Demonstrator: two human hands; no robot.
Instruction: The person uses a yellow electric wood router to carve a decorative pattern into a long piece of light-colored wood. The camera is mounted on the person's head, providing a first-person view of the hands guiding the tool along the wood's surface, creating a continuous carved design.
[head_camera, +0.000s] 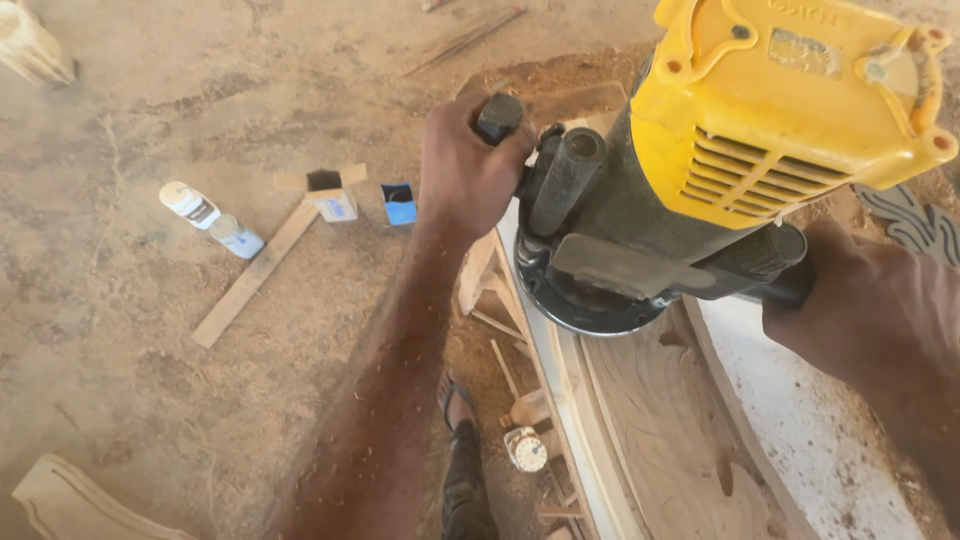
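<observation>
Here, both hands, left (468, 165) and right (860, 305), clamp the router (700, 170) handles over a curved panel (670, 420); grooves are partly carved, with much wood still plain.

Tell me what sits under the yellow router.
The yellow router, held by the left hand and right hand, rests its round black base on a curved wooden workpiece dusted with sawdust. The bit and the wood directly beneath the base are hidden.
</observation>
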